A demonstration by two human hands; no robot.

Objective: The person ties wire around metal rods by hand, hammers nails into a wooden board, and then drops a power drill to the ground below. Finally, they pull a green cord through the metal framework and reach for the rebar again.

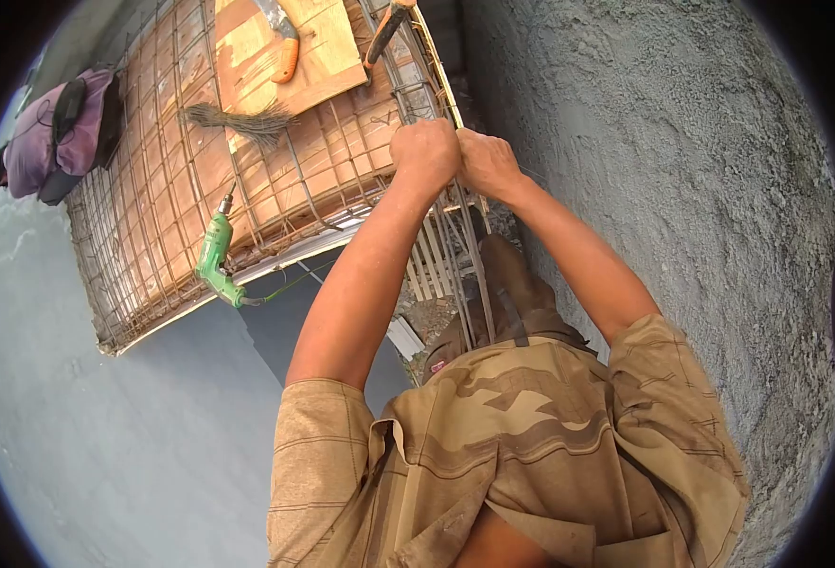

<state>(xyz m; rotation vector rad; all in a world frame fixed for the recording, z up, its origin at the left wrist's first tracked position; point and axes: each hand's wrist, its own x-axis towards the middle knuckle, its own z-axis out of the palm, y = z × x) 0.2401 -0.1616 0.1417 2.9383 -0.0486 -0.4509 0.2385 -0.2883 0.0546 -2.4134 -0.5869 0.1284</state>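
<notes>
My left hand (425,151) is closed in a fist at the right-hand edge of the reinforcing mesh. My right hand (490,163), also closed, presses right beside it. Both seem wrapped around thin steel rebar (475,260), which passes beneath the fists and runs down in front of my body. The fingers themselves are mostly hidden under the backs of the hands. Just above the hands lies a dark-handled tool (382,38), probably a hammer, at the mesh edge. A bundle of tie wire (242,123) rests on the mesh to the left.
A rebar mesh (157,180) covers wooden formwork. On it are a plywood sheet (328,66), an orange-handled saw (286,59) and a green corded drill (215,256). Purple cloth (48,133) lies at the far left corner. A rough cement wall (654,161) rises at right.
</notes>
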